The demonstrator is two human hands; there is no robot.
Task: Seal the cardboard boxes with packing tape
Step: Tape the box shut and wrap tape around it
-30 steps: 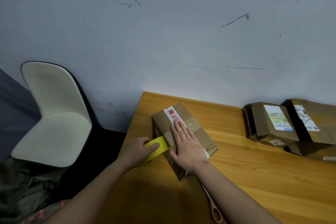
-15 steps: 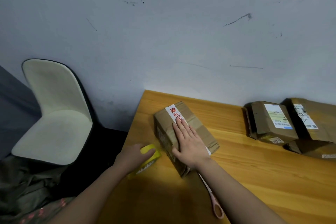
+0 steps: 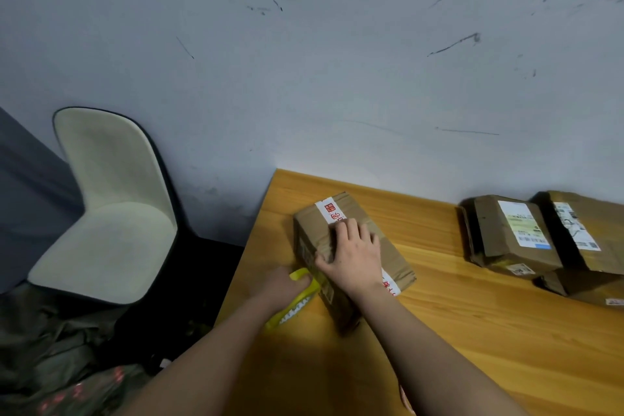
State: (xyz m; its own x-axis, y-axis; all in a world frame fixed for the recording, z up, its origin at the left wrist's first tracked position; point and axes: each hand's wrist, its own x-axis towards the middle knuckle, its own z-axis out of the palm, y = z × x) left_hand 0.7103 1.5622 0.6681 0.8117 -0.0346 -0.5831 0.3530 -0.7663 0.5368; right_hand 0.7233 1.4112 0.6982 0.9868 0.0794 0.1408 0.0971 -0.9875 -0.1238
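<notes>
At far left we list a chair: moulded one-piece shell, cream matte seat, dark rim, standing off the table beside the scuffed grey wall.

Next, the table: smooth honey-coloured wood with straight grain lines.

Our left hand curls round a tape dispenser, glossy yellow plastic with a toothed edge, low on the tabletop and just beside the box's near side.

The box: rectangular brown cardboard, creased and shiny where clear tape wraps it, crossed lengthwise by a white strip with red print; it sits near the table's left edge. Our right hand lies on top, fingers spread and nearly straight, thumb hooked over the near edge, pressing rather than gripping.

At right, well apart, we record more parcels: crumpled brown cardboard with white printed labels, packed against each other by the wall.
</notes>
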